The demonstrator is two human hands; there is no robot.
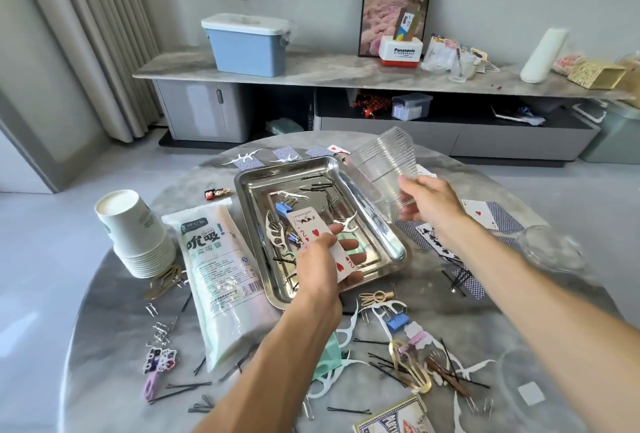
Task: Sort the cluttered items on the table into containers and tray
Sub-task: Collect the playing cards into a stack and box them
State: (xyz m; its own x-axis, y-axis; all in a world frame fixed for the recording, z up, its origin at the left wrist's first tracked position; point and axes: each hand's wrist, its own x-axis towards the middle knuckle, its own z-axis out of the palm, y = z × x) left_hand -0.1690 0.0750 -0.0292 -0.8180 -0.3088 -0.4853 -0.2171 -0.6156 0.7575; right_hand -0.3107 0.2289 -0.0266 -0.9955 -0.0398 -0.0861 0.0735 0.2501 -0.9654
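Card-sorting step in hand. Left hand [317, 261] grip pinches playing cards [323, 242] above steel tray [394, 249]; right hand [427, 202] grip curls round clear plastic cup stack [384, 164] held tilted off tabletop [104, 328]. Next, likely: separate one cup, drop cards in.

Both bare forearms reach forward from the lower edge. The left hand [320, 261] is held palm up, thumb and fingers pinching. The right hand [427, 198] is raised higher, fingers curled in a grip.
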